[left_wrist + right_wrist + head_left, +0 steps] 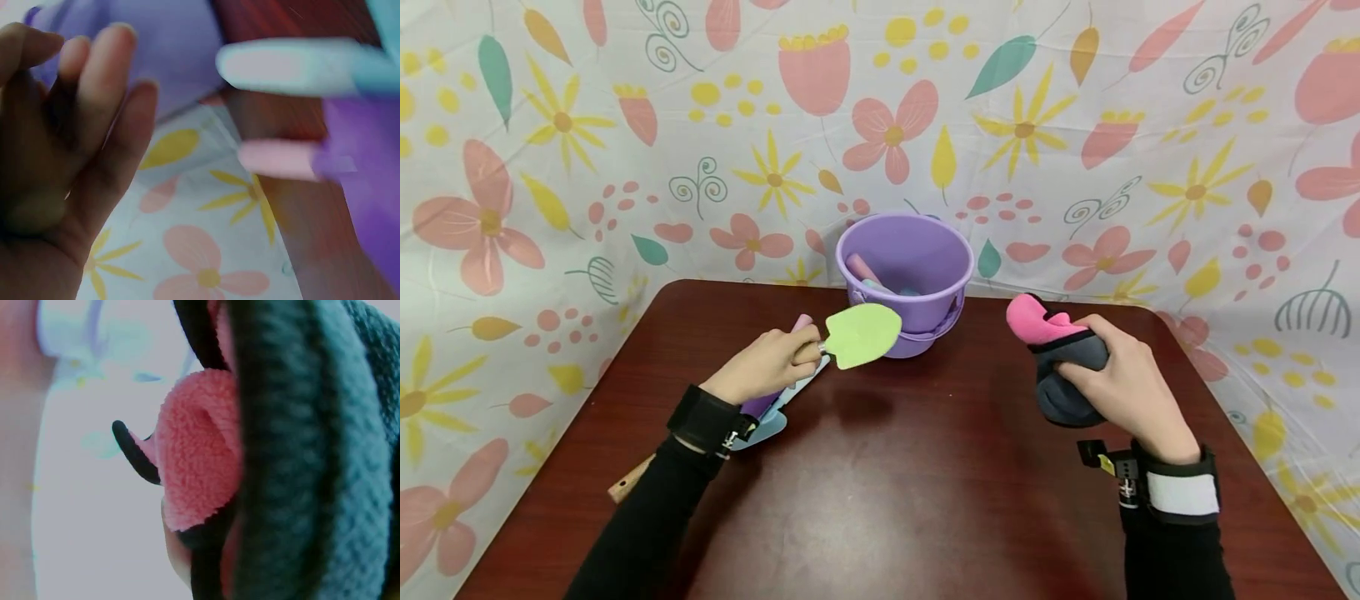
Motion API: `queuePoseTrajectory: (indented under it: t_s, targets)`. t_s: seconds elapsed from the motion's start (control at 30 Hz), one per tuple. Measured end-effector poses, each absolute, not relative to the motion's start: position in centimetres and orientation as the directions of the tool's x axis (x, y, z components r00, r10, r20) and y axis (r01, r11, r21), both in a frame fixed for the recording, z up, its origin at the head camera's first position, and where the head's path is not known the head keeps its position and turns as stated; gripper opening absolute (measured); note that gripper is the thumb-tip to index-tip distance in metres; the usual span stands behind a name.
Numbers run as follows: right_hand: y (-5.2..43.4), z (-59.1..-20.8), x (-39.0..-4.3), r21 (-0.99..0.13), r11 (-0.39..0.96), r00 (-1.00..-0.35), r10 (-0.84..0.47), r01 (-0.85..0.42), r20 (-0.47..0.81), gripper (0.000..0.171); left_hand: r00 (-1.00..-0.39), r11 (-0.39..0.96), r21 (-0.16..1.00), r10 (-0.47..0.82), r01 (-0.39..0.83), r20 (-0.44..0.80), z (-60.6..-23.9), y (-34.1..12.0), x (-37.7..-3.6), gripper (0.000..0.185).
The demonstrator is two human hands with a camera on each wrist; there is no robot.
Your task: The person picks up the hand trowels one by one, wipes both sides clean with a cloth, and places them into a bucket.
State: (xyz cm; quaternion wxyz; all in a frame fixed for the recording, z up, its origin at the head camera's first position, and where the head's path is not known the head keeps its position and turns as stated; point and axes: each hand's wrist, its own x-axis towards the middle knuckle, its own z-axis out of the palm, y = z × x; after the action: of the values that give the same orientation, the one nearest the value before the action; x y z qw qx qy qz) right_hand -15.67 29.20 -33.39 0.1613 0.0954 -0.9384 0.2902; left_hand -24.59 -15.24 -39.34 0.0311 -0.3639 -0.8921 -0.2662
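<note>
My left hand pinches the wooden handle of a small hand trowel with a light green blade, its tip pointing right, in front of the bucket. In the left wrist view, the curled fingers show, but the trowel is hidden. Under that hand lie garden tools, among them a purple one and a light blue one. My right hand grips a soft dark grey fabric bundle with pink fleece and black edging, held above the table; its kind is unclear.
A purple bucket stands at the table's back edge, with a pink-handled thing inside. A wooden handle end pokes out beside my left forearm. A flowered cloth hangs behind the brown table.
</note>
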Motion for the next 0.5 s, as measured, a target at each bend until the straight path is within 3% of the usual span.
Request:
queuePoseTrajectory:
  t_s: [0.37,0.5]
  targets:
    - [24.4,-31.0,-14.6,-0.599,0.731,-0.88,-0.004,-0.327,0.475,0.035,-0.767,0.605,0.47,0.499,0.642,0.404,-39.2,-10.0,-23.9,0.013]
    - [22.3,-30.7,-15.2,-0.619,0.71,-0.862,0.033,-0.335,0.505,0.036,-0.795,0.587,0.538,0.428,0.606,0.429,-38.0,-8.0,-23.8,0.013]
